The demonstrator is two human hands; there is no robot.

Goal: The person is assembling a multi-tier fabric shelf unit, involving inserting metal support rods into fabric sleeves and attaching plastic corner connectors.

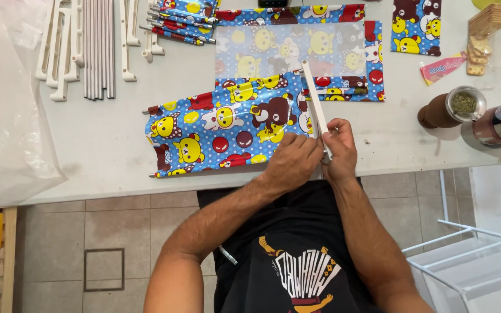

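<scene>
Your white worktop [105, 145] carries a blue cartoon-print fabric panel [215, 130] lying flat near its front edge, with white plastic bars [59, 46] and grey rods [97, 46] well apart at the far left. At the panel's right edge, your left hand [293, 162] presses the fabric, grip clenched on it, while your right hand [339, 149] pinches the near end of a white plastic strip [314, 98].
</scene>
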